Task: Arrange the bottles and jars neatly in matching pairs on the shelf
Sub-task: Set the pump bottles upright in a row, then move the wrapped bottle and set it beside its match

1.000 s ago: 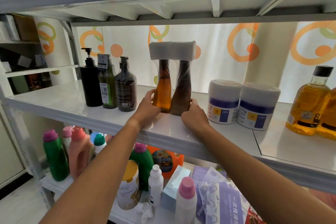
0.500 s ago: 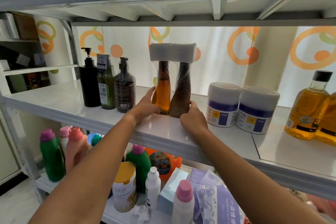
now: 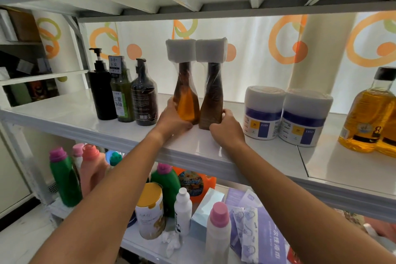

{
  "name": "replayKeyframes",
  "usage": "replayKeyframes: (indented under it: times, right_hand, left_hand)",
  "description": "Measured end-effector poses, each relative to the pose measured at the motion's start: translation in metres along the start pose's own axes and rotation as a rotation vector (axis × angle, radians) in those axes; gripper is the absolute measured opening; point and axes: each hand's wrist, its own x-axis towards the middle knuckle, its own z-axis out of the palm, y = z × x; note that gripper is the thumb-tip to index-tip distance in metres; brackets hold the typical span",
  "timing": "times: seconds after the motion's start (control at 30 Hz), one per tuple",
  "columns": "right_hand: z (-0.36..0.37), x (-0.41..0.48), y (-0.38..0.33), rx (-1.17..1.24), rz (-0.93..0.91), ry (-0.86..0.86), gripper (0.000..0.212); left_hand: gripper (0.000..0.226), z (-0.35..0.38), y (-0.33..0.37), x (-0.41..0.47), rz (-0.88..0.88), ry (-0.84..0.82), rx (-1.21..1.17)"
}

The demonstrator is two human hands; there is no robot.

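Note:
Two tall, plastic-wrapped bottles with square white caps stand side by side on the white shelf (image 3: 120, 133): an amber bottle (image 3: 186, 100) on the left and a brown bottle (image 3: 212, 100) on the right. My left hand (image 3: 174, 120) grips the base of the amber bottle. My right hand (image 3: 227, 128) holds the base of the brown one. To their right stands a pair of white jars (image 3: 286, 115) with blue labels. At the far right are golden oil bottles (image 3: 370, 118). To the left stand three dark pump bottles (image 3: 122, 94).
An upper shelf board hangs close above the caps. A curtain with orange rings hangs behind. The lower shelf holds green and pink detergent bottles (image 3: 64, 178), a tin can (image 3: 150, 212), small white bottles and purple packets.
Both hands have stayed on the two bottle bases; the pair has shifted slightly back on the shelf. The camera has moved a little.

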Motion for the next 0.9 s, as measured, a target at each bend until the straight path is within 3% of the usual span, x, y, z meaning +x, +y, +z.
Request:
replayKeyframes:
  times: [0.1,0.17,0.23,0.3,0.37,0.5,0.63,0.77,0.9]
  right_hand:
    - [0.000,-0.001,0.000,0.005,-0.005,-0.001,0.057]
    - [0.000,-0.001,0.000,-0.002,-0.009,0.001,0.057]
    - [0.000,0.000,0.001,-0.004,-0.010,0.002,0.058]
    - [0.000,0.000,0.001,-0.001,-0.006,0.003,0.060]
    - [0.000,0.000,0.000,-0.004,0.000,0.006,0.061]
    - [0.000,0.001,0.000,0.005,0.005,0.010,0.061]
    - [0.000,0.001,0.002,0.029,0.011,0.008,0.062]
    - [0.000,0.002,0.003,0.028,0.007,0.009,0.062]
    - [0.000,0.003,0.003,0.025,0.012,0.007,0.063]
  left_hand:
    - [0.097,0.004,0.000,-0.005,0.063,0.114,0.180]
    - [0.107,0.004,-0.001,-0.009,0.064,0.122,0.255]
    - [0.116,-0.004,0.000,-0.009,0.033,-0.033,0.133]
    - [0.111,-0.017,0.000,-0.006,0.010,-0.202,0.050]
    - [0.105,-0.026,0.006,-0.002,-0.026,-0.254,0.082]
    - [0.086,-0.027,0.020,0.009,-0.077,-0.239,-0.005]
    - [0.070,-0.032,0.035,0.020,-0.016,-0.157,-0.159]
    - [0.074,-0.029,0.036,0.025,0.095,0.051,0.088]
    - [0.082,-0.033,0.037,0.023,0.027,-0.087,0.055]
